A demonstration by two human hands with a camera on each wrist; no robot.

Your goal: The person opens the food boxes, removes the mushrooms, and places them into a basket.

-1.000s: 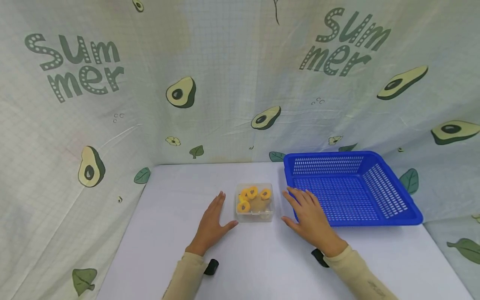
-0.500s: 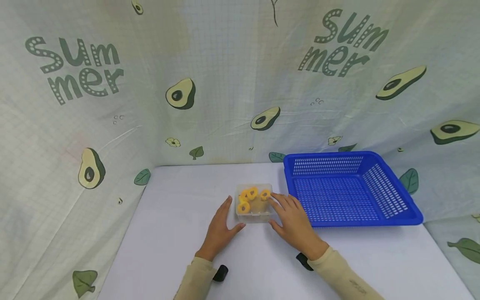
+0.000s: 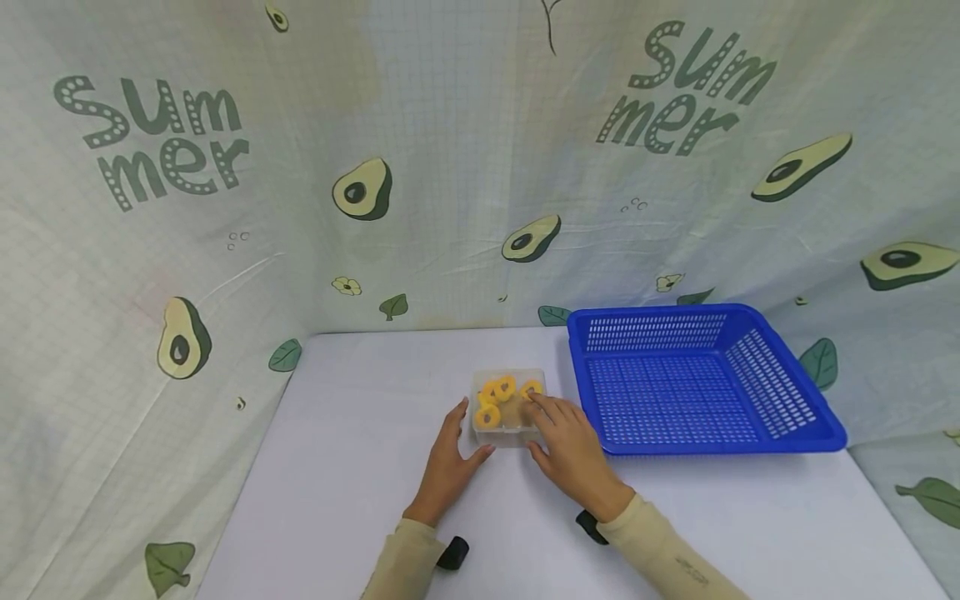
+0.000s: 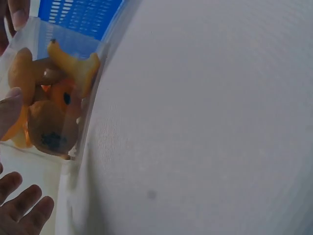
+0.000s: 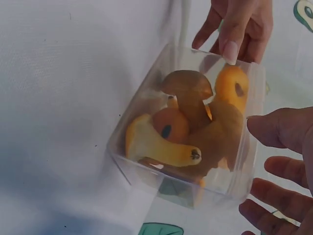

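Observation:
A small clear plastic box (image 3: pixel 506 439) stands on the table between both hands, with several yellow rings (image 3: pixel 506 387) showing at its top. Through its wall in the right wrist view I see a brown mushroom-shaped piece (image 5: pixel 188 84) and a curved yellow piece with a dark tip (image 5: pixel 159 147). My left hand (image 3: pixel 444 468) is along the box's left side, fingers extended, thumb close to the front corner. My right hand (image 3: pixel 572 454) is at the right side, its fingertips over the right edge near a ring. The right thumb tip sits right at the box's edge in the right wrist view.
To the right of the box, a large blue perforated basket (image 3: pixel 660 312) stands close by. The white table (image 3: pixel 337 433) runs back to a hanging cloth (image 3: pixel 450 167) printed with avocados and lettering. Black wrist cameras show below both hands.
Both hands have moved in toward the box: the right hand leftward from beside the basket, the left hand slightly rightward. The box stays in about the same place.

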